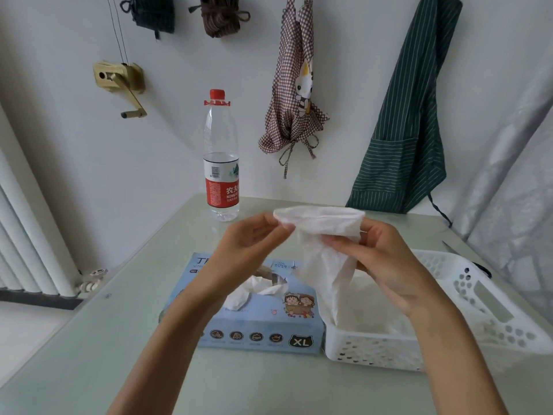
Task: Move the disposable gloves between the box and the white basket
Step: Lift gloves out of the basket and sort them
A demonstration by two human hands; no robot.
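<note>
— How far had we got?
— We judged midway: our left hand (254, 235) and right hand (386, 259) both pinched one white glove (324, 250) above the white basket (466, 298), gloves heaped inside, more poking from the blue box (257, 322).
— And the room?
— Pale green table (89, 339), water bottle (220, 163), aprons on the wall.

White wall (167, 139) hung with aprons (401, 130) behind pale table (119, 339).

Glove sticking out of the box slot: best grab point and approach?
Pinch the crumpled white tuft of the next glove where it stands up out of the torn opening in the top of the box, coming straight down from above. It is the only part that protrudes; the rest lies inside, and the slot faces upward.
</note>
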